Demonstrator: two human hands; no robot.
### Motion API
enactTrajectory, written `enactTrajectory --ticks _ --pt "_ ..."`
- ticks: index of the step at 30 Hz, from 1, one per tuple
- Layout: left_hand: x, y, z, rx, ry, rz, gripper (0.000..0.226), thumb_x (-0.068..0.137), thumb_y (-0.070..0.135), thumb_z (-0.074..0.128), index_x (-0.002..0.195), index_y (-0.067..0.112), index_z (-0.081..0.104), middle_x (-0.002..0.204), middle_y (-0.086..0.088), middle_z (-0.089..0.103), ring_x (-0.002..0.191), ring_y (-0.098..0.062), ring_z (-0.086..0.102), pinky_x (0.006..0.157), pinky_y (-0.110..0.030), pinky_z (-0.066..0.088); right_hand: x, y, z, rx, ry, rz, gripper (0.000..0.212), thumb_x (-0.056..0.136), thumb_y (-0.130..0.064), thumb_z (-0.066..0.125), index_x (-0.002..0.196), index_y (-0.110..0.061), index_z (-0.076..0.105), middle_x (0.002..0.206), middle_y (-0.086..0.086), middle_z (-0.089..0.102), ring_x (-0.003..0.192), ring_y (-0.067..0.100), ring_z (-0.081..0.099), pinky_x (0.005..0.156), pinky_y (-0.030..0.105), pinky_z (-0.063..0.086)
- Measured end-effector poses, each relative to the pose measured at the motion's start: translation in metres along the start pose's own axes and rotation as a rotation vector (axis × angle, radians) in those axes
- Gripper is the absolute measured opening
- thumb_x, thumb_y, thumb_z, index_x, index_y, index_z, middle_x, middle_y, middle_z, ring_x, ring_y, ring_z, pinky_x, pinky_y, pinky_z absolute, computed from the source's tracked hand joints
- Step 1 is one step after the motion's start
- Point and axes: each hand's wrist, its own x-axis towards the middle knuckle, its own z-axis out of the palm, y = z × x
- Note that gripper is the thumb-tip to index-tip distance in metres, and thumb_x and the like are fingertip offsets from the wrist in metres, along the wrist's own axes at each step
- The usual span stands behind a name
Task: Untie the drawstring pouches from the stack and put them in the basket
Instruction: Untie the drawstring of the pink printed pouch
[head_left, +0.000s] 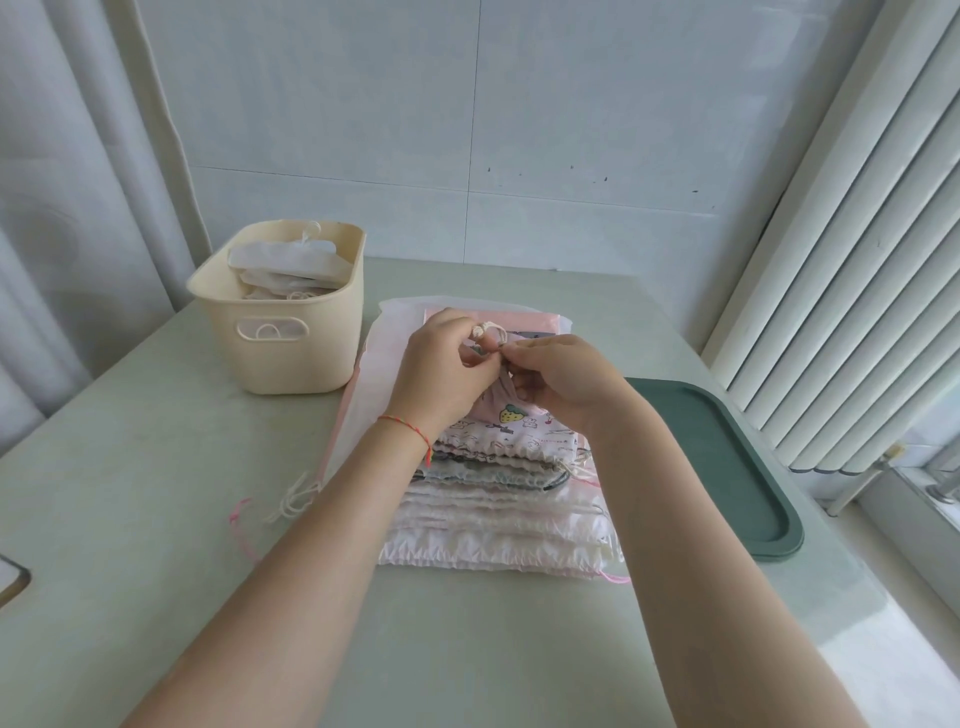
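Table (156, 467) holds the stack of pouches (498, 499) centre, cream basket (280, 332) just left, some pouches already inside. Step: untying the top printed pouch (511, 418). Next, probably: work the knot (485, 330) loose, carry pouch left. Left hand (447, 369) and right hand (563, 382) both pinch the cord narrowly.

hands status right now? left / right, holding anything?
Left hand: fingers pinch the knotted drawstring of the top pouch.
Right hand: fingers pinch the same drawstring beside the knot.
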Motion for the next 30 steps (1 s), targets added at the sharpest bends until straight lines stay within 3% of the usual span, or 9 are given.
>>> enactTrajectory --ticks 6,10,13,15,18,20,22,27,30 --pt "0.002 -0.006 -0.003 0.092 -0.060 -0.019 0.019 0.074 0.005 0.070 0.069 0.018 0.058 0.085 0.002 0.055 0.068 -0.018 0.061 0.068 -0.023 0.046 -0.004 -0.003 -0.004 -0.090 -0.066 -0.012 0.011 0.092 0.002 0.057 0.092 0.002 0.068 0.079 0.013 0.060 0.063 0.016 0.054 0.062 0.022 0.049" --pt "0.000 -0.003 -0.005 0.119 -0.113 -0.077 0.022 0.075 0.009 0.070 0.062 0.018 0.053 0.086 0.000 0.056 0.075 -0.015 0.052 0.069 -0.022 0.038 -0.004 -0.003 -0.001 -0.153 -0.062 -0.057 0.014 0.090 0.006 0.057 0.094 0.002 0.070 0.084 0.017 0.062 0.068 0.020 0.057 0.074 0.031 0.049" --pt "0.000 -0.003 -0.006 0.143 -0.138 -0.105 0.030 0.075 0.012 0.068 0.057 0.021 0.047 0.091 -0.005 0.060 0.078 -0.019 0.054 0.072 -0.027 0.041 -0.003 0.000 0.005 -0.235 0.019 -0.091 0.011 0.088 0.004 0.061 0.093 0.002 0.071 0.082 0.020 0.063 0.066 0.023 0.056 0.077 0.036 0.049" --pt "0.001 -0.002 -0.007 0.220 -0.163 -0.125 0.035 0.078 0.016 0.066 0.055 0.020 0.040 0.086 -0.005 0.055 0.077 -0.023 0.051 0.070 -0.032 0.042 -0.002 0.002 0.008 -0.323 0.094 -0.117 0.010 0.089 0.000 0.063 0.092 0.000 0.072 0.075 0.016 0.063 0.062 0.021 0.055 0.071 0.027 0.052" --pt "0.000 0.004 -0.008 0.358 -0.266 -0.131 0.043 0.084 0.021 0.060 0.050 0.013 0.034 0.061 -0.001 0.041 0.063 -0.026 0.041 0.059 -0.037 0.037 0.001 0.004 0.012 -0.645 0.233 -0.223 0.013 0.092 -0.007 0.060 0.096 -0.001 0.071 0.069 0.000 0.059 0.058 0.009 0.051 0.054 0.010 0.041" --pt "0.000 0.007 -0.009 0.290 -0.359 -0.168 0.040 0.087 0.021 0.058 0.053 0.002 0.046 0.053 -0.012 0.051 0.054 -0.030 0.050 0.061 -0.041 0.049 0.003 0.006 0.013 -0.777 0.316 -0.269 0.015 0.095 -0.008 0.055 0.097 -0.003 0.069 0.080 -0.002 0.060 0.068 0.011 0.052 0.057 0.017 0.038" --pt "0.001 0.007 -0.012 0.123 -0.390 -0.277 0.031 0.088 0.019 0.060 0.066 -0.003 0.058 0.059 -0.014 0.065 0.053 -0.025 0.063 0.061 -0.033 0.056 0.005 0.008 0.014 -0.768 0.360 -0.289 0.015 0.096 -0.008 0.052 0.098 -0.003 0.067 0.088 0.001 0.061 0.079 0.016 0.053 0.067 0.023 0.039" --pt "0.003 -0.001 -0.016 -0.211 -0.221 -0.419 0.009 0.087 0.009 0.064 0.080 0.004 0.060 0.071 -0.018 0.070 0.055 -0.025 0.067 0.062 -0.040 0.060 0.008 0.007 0.019 -0.675 0.373 -0.325 0.012 0.098 -0.010 0.047 0.095 -0.012 0.059 0.077 -0.006 0.058 0.076 0.014 0.055 0.059 0.022 0.040" --pt "0.003 -0.007 -0.016 -0.284 -0.212 -0.439 0.016 0.084 0.013 0.074 0.089 0.002 0.064 0.072 -0.013 0.070 0.059 -0.027 0.068 0.065 -0.044 0.061 0.008 0.008 0.017 -0.631 0.374 -0.328 0.011 0.098 -0.010 0.048 0.092 -0.014 0.056 0.082 -0.001 0.062 0.077 0.016 0.058 0.065 0.025 0.045"
